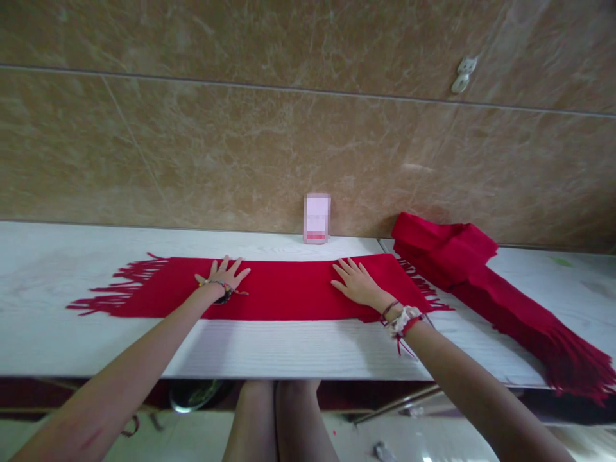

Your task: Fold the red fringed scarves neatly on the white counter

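A red fringed scarf [289, 292] lies spread lengthwise on the white table, with tassels showing at both ends. My left hand [224, 274] rests palm down on its left part, fingers spread. On the right part of the same scarf, my right hand [359, 282] also lies flat with its fingers stretched out. Both wrists wear bracelets. To the right, a second red scarf [505, 301] is heaped and partly folded, its fringe hanging at the table's front edge.
A blurred pink-and-white card or phone [316, 219] stands against the brown marbled wall [231, 147]. A small white cat-shaped hook [464, 74] is on the wall at upper right. The white table [298, 350] ends just above my knees.
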Tool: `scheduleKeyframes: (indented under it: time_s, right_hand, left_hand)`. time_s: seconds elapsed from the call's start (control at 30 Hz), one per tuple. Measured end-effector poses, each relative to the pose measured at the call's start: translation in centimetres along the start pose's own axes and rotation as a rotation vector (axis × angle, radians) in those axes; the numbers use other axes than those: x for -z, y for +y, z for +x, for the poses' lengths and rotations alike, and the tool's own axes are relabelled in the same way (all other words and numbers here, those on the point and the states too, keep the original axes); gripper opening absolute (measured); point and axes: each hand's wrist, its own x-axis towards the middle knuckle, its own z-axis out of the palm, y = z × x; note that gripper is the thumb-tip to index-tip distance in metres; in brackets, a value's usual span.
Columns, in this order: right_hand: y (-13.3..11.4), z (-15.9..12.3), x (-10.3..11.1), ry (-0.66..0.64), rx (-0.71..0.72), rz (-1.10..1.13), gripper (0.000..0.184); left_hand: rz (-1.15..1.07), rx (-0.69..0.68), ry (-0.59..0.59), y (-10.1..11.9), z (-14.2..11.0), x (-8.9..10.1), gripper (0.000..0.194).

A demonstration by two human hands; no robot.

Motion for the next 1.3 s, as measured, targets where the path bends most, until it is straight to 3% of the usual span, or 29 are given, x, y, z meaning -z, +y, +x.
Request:
scheduleKeyframes:
  time_s: [0.13,0.27,0.37,0.53,0.73,0.8,0.9,1.0,1.13,1.3]
  right_hand:
    - [-0.1,0.3,0.1,-0.015,-0.009,-0.004,0.05]
    - [-2.1,1.9,1.0,0.028,-0.019,0.061,0.053]
    - [-5.9,3.9,1.4,0.052,0.081,0.146,0.054]
    - [-12.2,6.2,0.3,-0.029,0.246,0.236,0.058]
    - [-13.2,6.7,-1.1,-0.038,0.237,0.202,0.056]
    - [-13.1,6.4,-0.9,-0.022,0.233,0.207,0.056]
    - [-13.5,5.3,0.0,0.04,0.273,0.221,0.052]
    - [-14.2,3.1,1.1,0.051,0.371,0.23,0.043]
    - [-14.7,0.6,2.4,-0.013,0.446,0.155,0.025]
    - [-15.1,0.3,2.6,-0.019,0.435,0.051,0.027]
  left_hand:
    - [0.011,0.082,-0.006,-4.2,0.3,0.7,0.07]
    - [0.016,0.12,0.033,-6.3,0.4,0.9,0.07]
    - [0.008,0.148,0.005,-6.7,0.4,1.1,0.069]
    - [-0.017,0.155,-0.026,-6.7,0.2,1.6,0.069]
    - [0.019,0.126,-0.027,-6.6,0.0,1.5,0.069]
    - [0.058,0.081,-0.015,-6.3,0.3,1.3,0.067]
    - [0.091,-0.099,-0.056,-4.9,0.9,1.2,0.063]
    - [0.102,-0.309,-0.127,-2.5,1.9,1.5,0.058]
    - [0.051,-0.542,-0.135,1.2,3.3,1.8,0.05]
    - [-0.017,-0.655,-0.15,4.4,4.8,2.1,0.043]
